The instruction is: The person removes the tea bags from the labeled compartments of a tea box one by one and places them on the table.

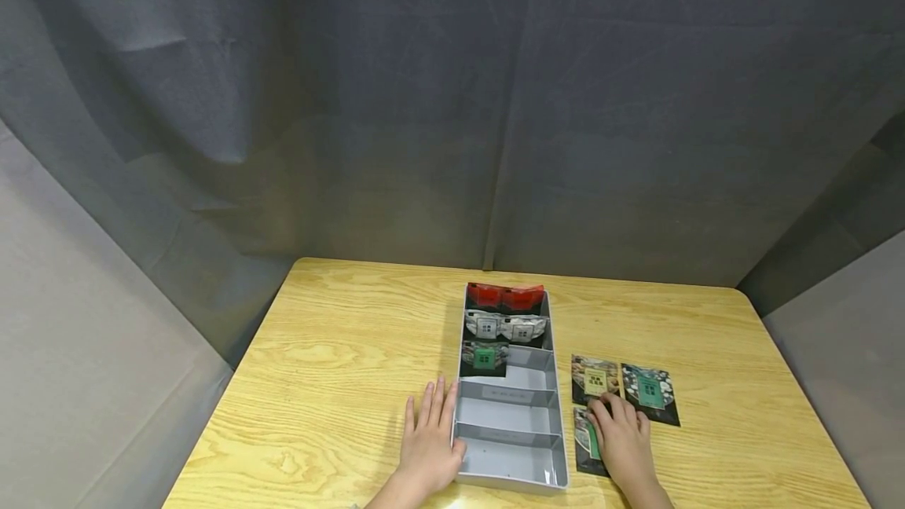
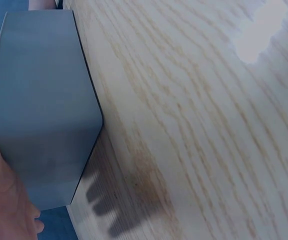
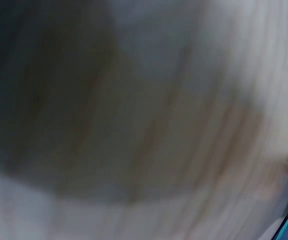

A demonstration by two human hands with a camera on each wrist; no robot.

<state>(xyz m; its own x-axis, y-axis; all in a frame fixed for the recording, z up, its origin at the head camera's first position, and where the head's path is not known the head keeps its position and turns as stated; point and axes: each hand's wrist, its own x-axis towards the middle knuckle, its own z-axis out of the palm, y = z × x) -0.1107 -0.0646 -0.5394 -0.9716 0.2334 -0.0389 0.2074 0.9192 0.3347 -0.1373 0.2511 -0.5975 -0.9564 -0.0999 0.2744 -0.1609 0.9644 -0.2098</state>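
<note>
Beside the grey tray [image 1: 512, 484], a green-labelled packet [image 1: 588, 448] lies on the tabletop [image 1: 311, 415], left of and partly under the nearer right hand [image 1: 625, 438], its bent fingers' hold unclear, the left hand [image 1: 433, 442] straight-fingered, a yellow-labelled packet [image 1: 594, 378] just beyond.

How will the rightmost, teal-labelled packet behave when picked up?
The teal-labelled packet looks thin, so it's probably light and somewhat floppy. It lies flat on the wood-grain table, so rolling or tipping seems unlikely; for the same reason, its edges may be hard to get fingertips under.
</note>
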